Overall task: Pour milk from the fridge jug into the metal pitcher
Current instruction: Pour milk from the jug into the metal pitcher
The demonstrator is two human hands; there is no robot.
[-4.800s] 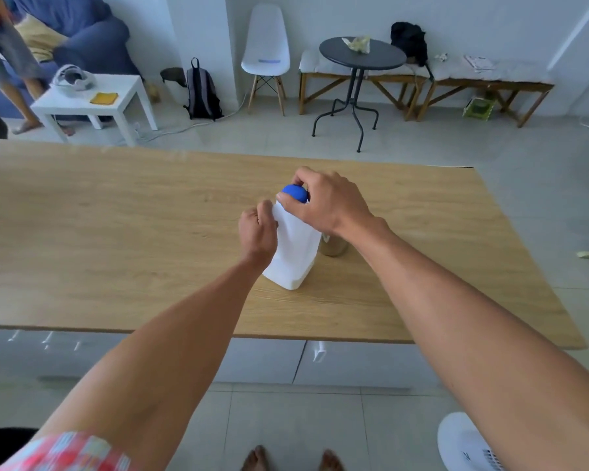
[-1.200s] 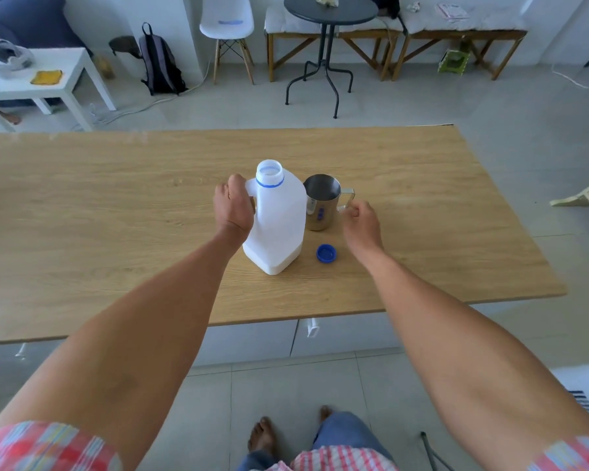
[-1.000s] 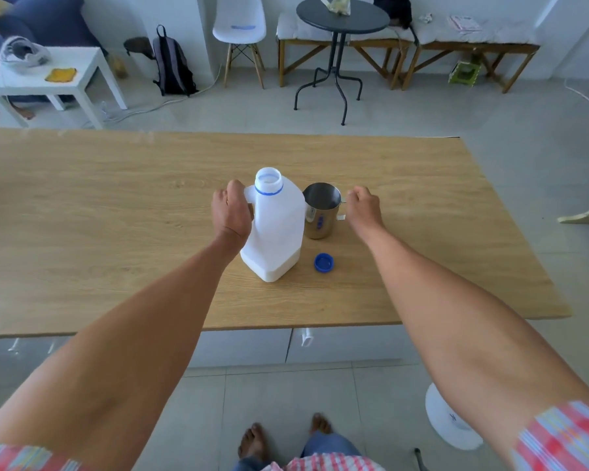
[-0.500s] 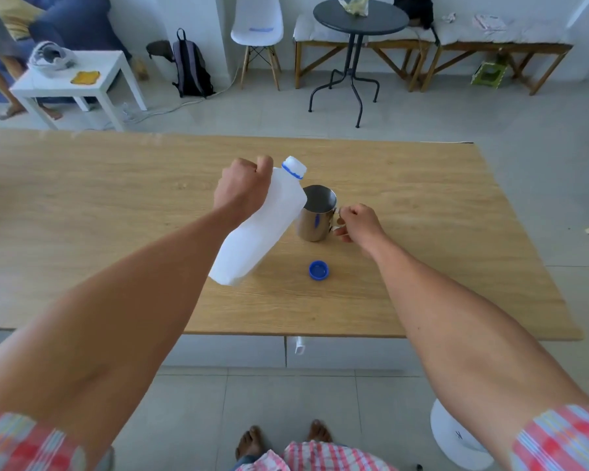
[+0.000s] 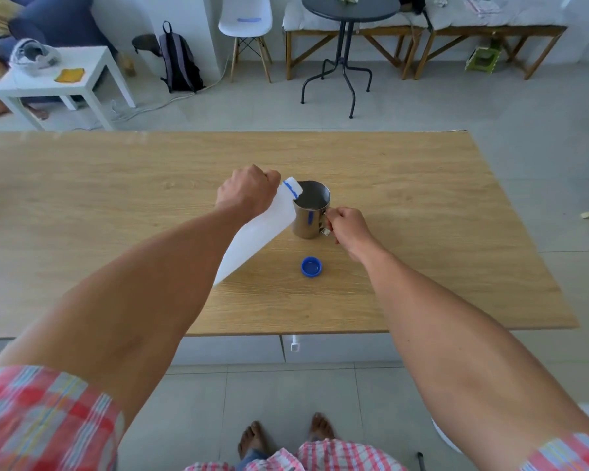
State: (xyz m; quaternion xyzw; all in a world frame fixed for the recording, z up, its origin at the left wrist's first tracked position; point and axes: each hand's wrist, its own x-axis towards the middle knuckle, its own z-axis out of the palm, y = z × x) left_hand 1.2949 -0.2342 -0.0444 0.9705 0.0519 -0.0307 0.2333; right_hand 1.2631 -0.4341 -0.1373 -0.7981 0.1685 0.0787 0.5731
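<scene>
From the head camera, the left hand (image 5: 247, 193) is curled tight round the handle of the white milk jug (image 5: 257, 234) and holds it off the wooden table (image 5: 116, 198), tipped steeply to the right. The jug's open neck, ringed in blue, sits at the left rim of the metal pitcher (image 5: 310, 210); whether milk is flowing cannot be told. The pitcher stands upright near the middle of the table, just right of the jug. The right hand (image 5: 349, 229) has its fingers closed on the pitcher's handle on the right side. The blue cap (image 5: 311, 266) lies open side up on the table, nearer than the pitcher and apart from it.

Beyond the far edge of the table a round black side table (image 5: 350, 8) stands on the tiled floor, with a white chair (image 5: 245, 18) to its left and a backpack (image 5: 179, 62) further left. A low white table (image 5: 79, 83) is at the far left.
</scene>
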